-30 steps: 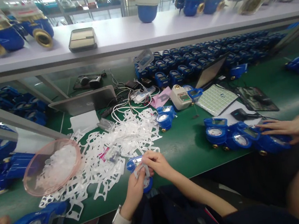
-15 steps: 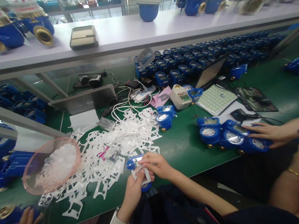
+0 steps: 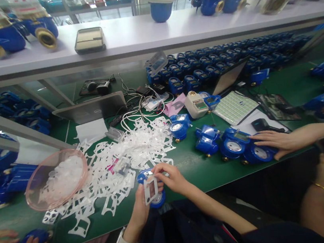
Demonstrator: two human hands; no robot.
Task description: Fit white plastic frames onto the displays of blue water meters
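My left hand (image 3: 139, 208) is closed on a white plastic frame plate (image 3: 148, 199), which stands tilted with its rectangular window facing me. My right hand (image 3: 172, 179) pinches at the plate's upper right corner; whether a thin film is between its fingertips I cannot make out. Directly beneath both hands lies a blue water meter (image 3: 158, 200) at the bench edge, partly covered by the plate and fingers. To the left spreads a heap of white frame plates (image 3: 110, 185). Another blue meter (image 3: 179, 128) stands beyond my right hand.
A pink basket (image 3: 29, 196) of clear parts sits left. Co-workers' hands work at both sides, one hand (image 3: 273, 142) on a row of blue meters (image 3: 234, 143). Behind are a laptop (image 3: 97, 109), cables, a beige device (image 3: 196, 105) and a shelf (image 3: 126, 38).
The white plate has been tipped up and turned in my left hand, off the meter. At right, the co-worker's row of meters has shifted left. Another co-worker's hand has appeared at far right.
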